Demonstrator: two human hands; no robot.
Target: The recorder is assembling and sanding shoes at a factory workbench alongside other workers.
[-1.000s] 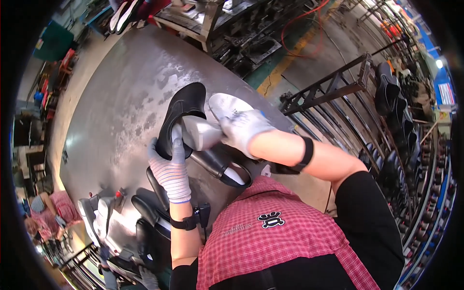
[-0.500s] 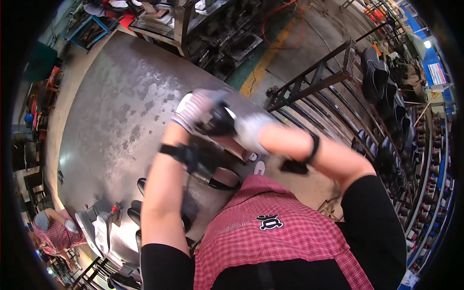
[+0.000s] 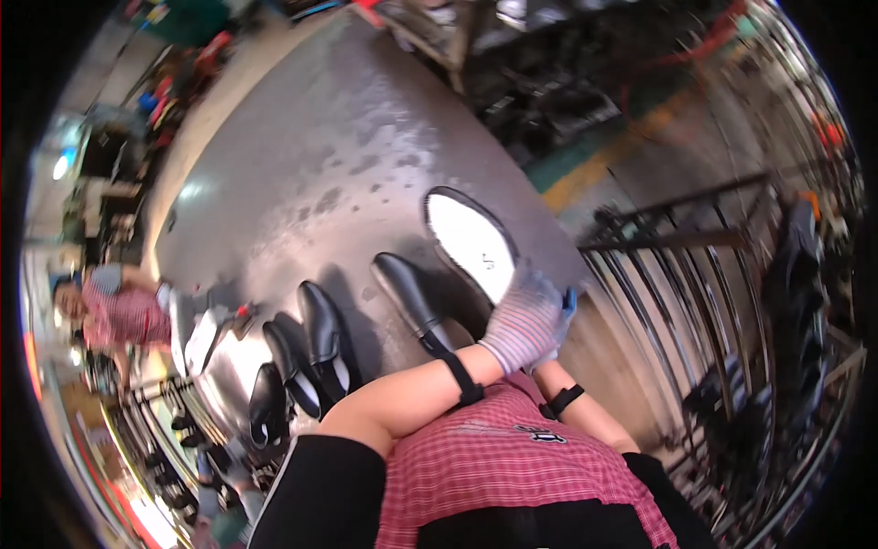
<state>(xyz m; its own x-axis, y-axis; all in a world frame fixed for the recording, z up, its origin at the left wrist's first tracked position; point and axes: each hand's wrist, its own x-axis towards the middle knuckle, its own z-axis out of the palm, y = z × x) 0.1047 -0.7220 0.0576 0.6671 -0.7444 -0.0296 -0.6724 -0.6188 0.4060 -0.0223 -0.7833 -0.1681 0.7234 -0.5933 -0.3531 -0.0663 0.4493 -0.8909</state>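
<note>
Shoe (image 3: pixel 471 242) with pale sole turned up, lying on grey tabletop (image 3: pixel 302 174), near its right edge. Going left to right: row of black shoes (image 3: pixel 302 361) at tabletop's near left, then single black shoe (image 3: pixel 412 297) just beside pale-soled one. Gloved left hand (image 3: pixel 523 322) crossing over, fingers (image 3: pixel 535 284) curled onto heel end of pale-soled shoe. Right hand (image 3: pixel 560 316) mostly hidden behind left; grip impossible to tell. Metal rack (image 3: pixel 695 274) further right, beside tabletop.
</note>
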